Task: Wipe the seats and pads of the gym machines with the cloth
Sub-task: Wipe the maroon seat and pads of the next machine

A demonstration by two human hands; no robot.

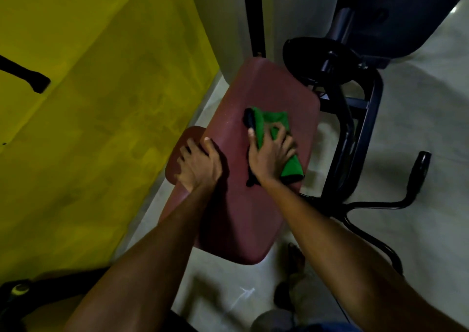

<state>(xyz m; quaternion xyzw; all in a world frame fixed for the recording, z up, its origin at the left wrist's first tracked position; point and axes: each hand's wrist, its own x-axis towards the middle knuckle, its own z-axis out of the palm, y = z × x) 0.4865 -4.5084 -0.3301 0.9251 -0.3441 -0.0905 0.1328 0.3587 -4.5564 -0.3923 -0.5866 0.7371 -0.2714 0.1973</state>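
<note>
your left hand (198, 165) curls over the left edge of the dark red pad (241, 217), thumb on top. your right hand (270, 155) bunches the green cloth (275, 119) under bent fingers, pressing it onto the pad's far half. a black frame (373, 98) stands just beside the pad, on its right.

Left hand (198, 165) grips pad (256, 90); right hand (271, 157) clutches cloth (270, 119).
</note>
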